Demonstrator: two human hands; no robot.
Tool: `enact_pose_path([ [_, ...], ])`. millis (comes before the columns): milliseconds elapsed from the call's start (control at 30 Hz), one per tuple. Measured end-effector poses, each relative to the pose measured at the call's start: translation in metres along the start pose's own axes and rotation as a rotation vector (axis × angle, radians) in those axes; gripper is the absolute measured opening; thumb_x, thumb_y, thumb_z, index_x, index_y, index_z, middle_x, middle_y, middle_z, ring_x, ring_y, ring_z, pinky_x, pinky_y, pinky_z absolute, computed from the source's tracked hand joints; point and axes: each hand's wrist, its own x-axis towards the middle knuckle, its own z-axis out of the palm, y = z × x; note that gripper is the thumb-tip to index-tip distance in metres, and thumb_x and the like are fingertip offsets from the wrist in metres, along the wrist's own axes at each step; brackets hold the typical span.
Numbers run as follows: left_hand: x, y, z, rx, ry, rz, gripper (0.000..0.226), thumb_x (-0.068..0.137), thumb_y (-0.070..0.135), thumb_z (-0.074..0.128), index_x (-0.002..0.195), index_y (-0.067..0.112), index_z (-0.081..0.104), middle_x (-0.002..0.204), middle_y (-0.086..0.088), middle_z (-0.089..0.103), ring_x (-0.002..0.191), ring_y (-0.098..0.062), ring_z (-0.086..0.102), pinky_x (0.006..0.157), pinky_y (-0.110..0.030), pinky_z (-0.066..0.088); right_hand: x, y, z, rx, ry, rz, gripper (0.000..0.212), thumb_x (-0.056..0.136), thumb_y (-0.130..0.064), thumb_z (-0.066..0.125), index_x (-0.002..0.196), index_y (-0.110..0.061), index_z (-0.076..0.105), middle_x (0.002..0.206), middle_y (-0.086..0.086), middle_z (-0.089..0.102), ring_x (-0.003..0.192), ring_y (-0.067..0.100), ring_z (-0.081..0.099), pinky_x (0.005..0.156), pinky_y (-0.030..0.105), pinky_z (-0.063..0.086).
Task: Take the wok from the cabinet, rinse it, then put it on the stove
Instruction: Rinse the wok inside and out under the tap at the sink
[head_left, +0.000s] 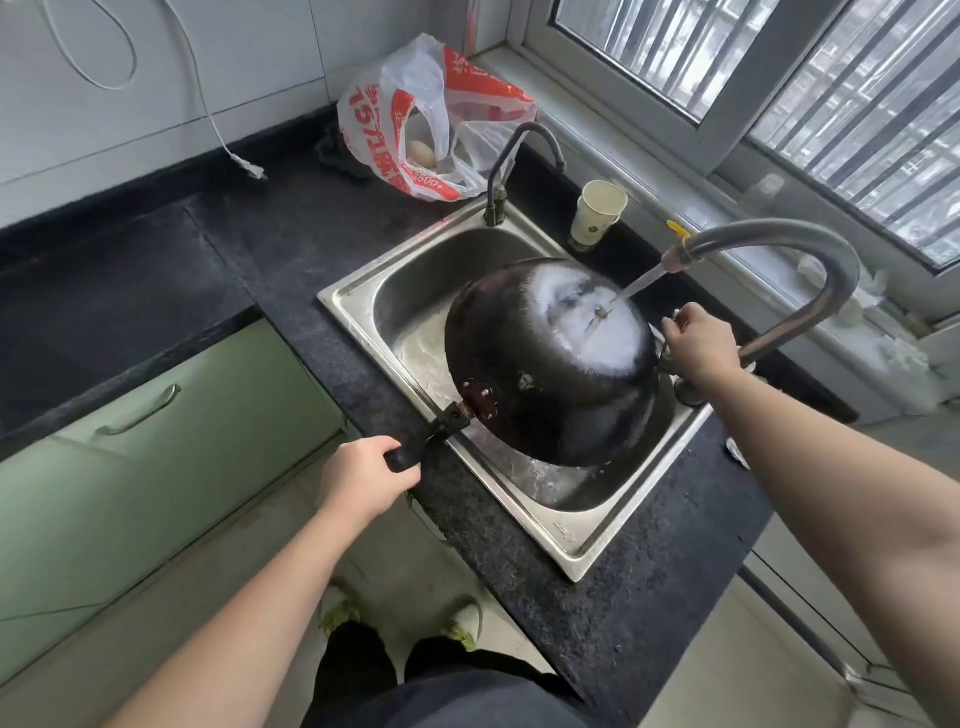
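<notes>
A black wok (540, 374) is held upside down and tilted over the steel sink (363, 291). Water runs from the curved grey tap (810, 244) onto the wok's bottom and spreads there in a white sheet. My left hand (363, 475) grips the wok's black handle at the sink's near-left corner. My right hand (698, 345) is curled round something at the wok's far rim beside the tap's base; whether it holds the wok's small loop handle or the tap lever I cannot tell. The stove is out of view.
A dark speckled countertop (291, 244) surrounds the sink. A second thin black tap (511, 156) stands at the sink's back. A paper cup (597, 213) sits near the window sill. A red-and-white plastic bag (431, 119) lies behind. Green cabinet doors (156, 441) are below left.
</notes>
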Motion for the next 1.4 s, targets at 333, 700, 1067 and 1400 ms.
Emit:
enact_pose_path([
  [333, 0.002, 0.003, -0.001, -0.061, 0.019, -0.006, 0.016, 0.074, 0.043, 0.071, 0.069, 0.028, 0.068, 0.051, 0.005, 0.06, 0.054, -0.01, 0.059, 0.044, -0.023, 0.037, -0.002, -0.001, -0.001, -0.022, -0.005, -0.008, 0.024, 0.097, -0.038, 0.049, 0.091, -0.015, 0.052, 0.088, 0.009, 0.057, 0.096, 0.037, 0.057, 0.091, 0.05, 0.046],
  [700, 0.004, 0.002, -0.022, 0.164, 0.063, 0.055, 0.014, 0.073, 0.041, 0.067, 0.075, 0.027, 0.068, 0.059, 0.004, 0.062, 0.065, -0.023, 0.062, 0.053, -0.026, 0.045, 0.001, 0.003, 0.002, -0.016, 0.008, -0.027, 0.025, 0.098, -0.036, 0.049, 0.095, -0.011, 0.055, 0.099, 0.021, 0.063, 0.1, 0.039, 0.056, 0.08, 0.041, 0.04],
  [1067, 0.007, 0.005, -0.046, 0.369, 0.098, 0.144, 0.015, 0.075, 0.041, 0.063, 0.076, 0.026, 0.064, 0.066, 0.002, 0.064, 0.069, -0.025, 0.063, 0.055, -0.027, 0.045, -0.001, 0.004, 0.002, 0.044, 0.008, -0.007, 0.025, 0.097, -0.034, 0.049, 0.096, -0.01, 0.055, 0.084, 0.01, 0.056, 0.084, 0.033, 0.055, 0.077, 0.038, 0.041],
  [1400, 0.015, 0.022, -0.061, 0.511, 0.118, 0.252, 0.031, 0.086, 0.056, 0.056, 0.082, 0.026, 0.061, 0.073, 0.008, 0.062, 0.074, -0.021, 0.064, 0.058, -0.028, 0.046, -0.004, 0.003, 0.0, 0.048, 0.013, -0.01, 0.023, 0.099, -0.033, 0.048, 0.096, -0.011, 0.053, 0.081, 0.009, 0.056, 0.068, 0.026, 0.049, 0.078, 0.038, 0.04],
])
